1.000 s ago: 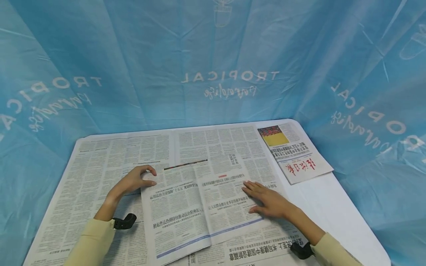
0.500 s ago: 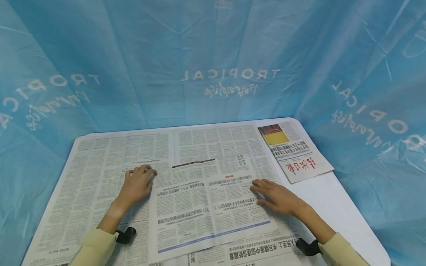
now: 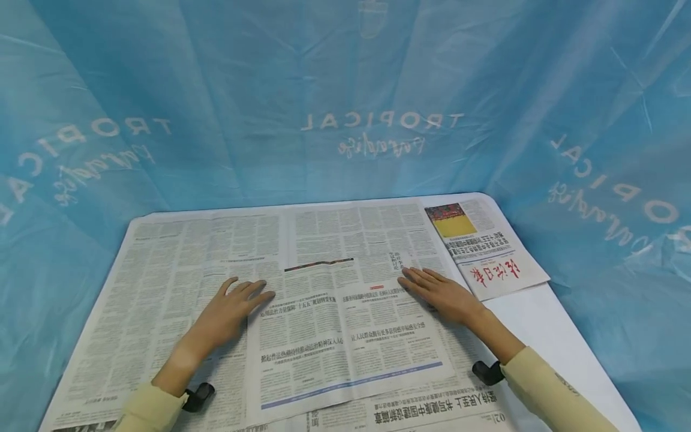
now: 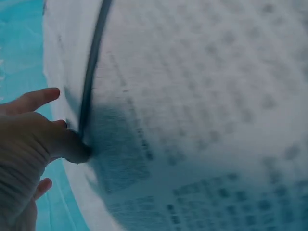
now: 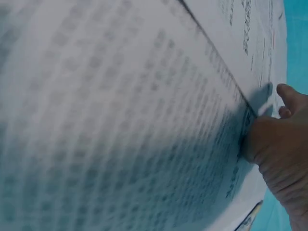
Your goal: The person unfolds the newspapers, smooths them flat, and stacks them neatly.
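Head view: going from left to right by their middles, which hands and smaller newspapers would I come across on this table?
Left hand → creased newspaper with a blue stripe → right hand → newspaper with big red characters.

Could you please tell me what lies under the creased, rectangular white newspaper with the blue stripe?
Under the creased white newspaper lies larger, spread-out greyish printed newsprint, visible around its edges. The part directly beneath is covered, so its print cannot be seen.
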A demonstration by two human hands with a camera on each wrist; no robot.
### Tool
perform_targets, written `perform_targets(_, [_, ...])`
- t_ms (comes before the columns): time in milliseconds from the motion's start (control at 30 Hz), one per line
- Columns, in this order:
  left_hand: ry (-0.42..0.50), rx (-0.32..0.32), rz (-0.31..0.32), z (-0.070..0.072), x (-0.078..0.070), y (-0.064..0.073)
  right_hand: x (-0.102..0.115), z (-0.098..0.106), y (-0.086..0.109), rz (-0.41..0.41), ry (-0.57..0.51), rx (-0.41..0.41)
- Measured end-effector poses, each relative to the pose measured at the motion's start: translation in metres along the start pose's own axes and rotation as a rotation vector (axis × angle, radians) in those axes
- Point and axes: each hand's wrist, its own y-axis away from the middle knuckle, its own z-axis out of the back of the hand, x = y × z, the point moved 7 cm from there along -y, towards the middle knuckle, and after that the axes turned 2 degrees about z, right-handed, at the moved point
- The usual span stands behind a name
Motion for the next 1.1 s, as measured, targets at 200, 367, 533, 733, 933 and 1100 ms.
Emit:
perform_targets(200, [-0.066,-0.048,-0.054,-0.001,-0.005,0.001,0.004,0.003,-0.006,0.055,0.0,0.011])
perform_targets(367, [-0.126,-0.042,-0.095,-0.008,-0.01,0.004,0.005,0.005,-0.009,0.031,-0.006,0.023])
perform_targets(533, [-0.181,-0.024,-0.125,-0.016,-0.015,0.008,0.007,0.0,-0.008,0.004,-0.019,0.078])
perform_targets(733, [-0.189,0.009,-0.108,-0.019,-0.012,0.01,0.007,-0.004,-0.006,-0.026,-0.027,0.086])
perform_targets(933, [-0.161,0.039,-0.098,-0.017,-0.008,0.012,0.006,-0.008,-0.005,-0.047,-0.043,0.1])
perform_targets(1100, [-0.126,0.073,-0.087,-0.015,-0.007,0.011,0.005,-0.011,-0.004,-0.076,-0.05,0.123])
